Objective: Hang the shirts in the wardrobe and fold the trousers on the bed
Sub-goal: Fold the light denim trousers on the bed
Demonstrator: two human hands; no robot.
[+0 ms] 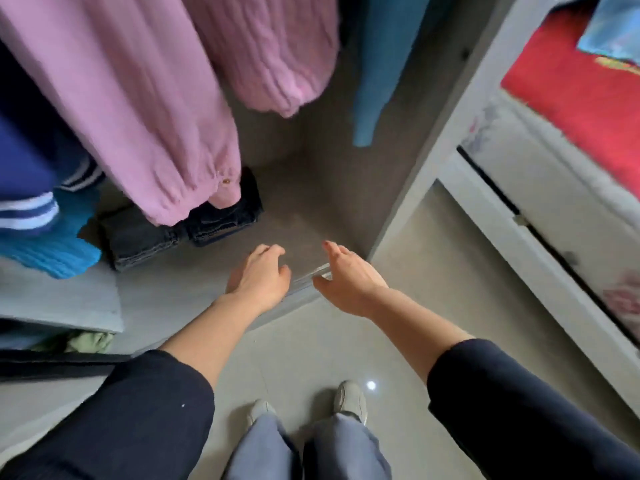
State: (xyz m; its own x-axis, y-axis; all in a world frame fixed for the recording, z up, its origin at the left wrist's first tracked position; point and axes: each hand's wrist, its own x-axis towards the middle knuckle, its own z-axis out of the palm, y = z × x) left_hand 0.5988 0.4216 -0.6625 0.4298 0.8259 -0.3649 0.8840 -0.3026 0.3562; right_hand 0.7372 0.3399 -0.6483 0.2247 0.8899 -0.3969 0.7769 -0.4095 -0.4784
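Head view looks down into the open wardrobe [311, 202], where a stack of folded dark trousers [180, 226] lies on its floor. A pink shirt [138, 116] hangs directly above that stack with its cuff brushing the top. A second pink garment [270, 53] hangs above and to the stack's right, and a teal garment [377, 81] hangs further right again.

The left grip [259, 278] and right grip [349, 282] hover just nearer the camera than the stack, over the wardrobe's front lip. Both are released, fingers loosely curled, holding nothing.

With both empty, the step in hand is probably fetching the next garment. The bed [571, 98], well to the right of the stack, has a light blue cloth [609, 26] lying on its red cover.

- A shirt is best lifted by the shoulders so it goes onto a hanger flat.
- It should hang in the gap right of the pink shirt, clear of the stack.
- Trousers should be folded on the bed, not here.

No brand, label or writing can be read; the picture is blurred.
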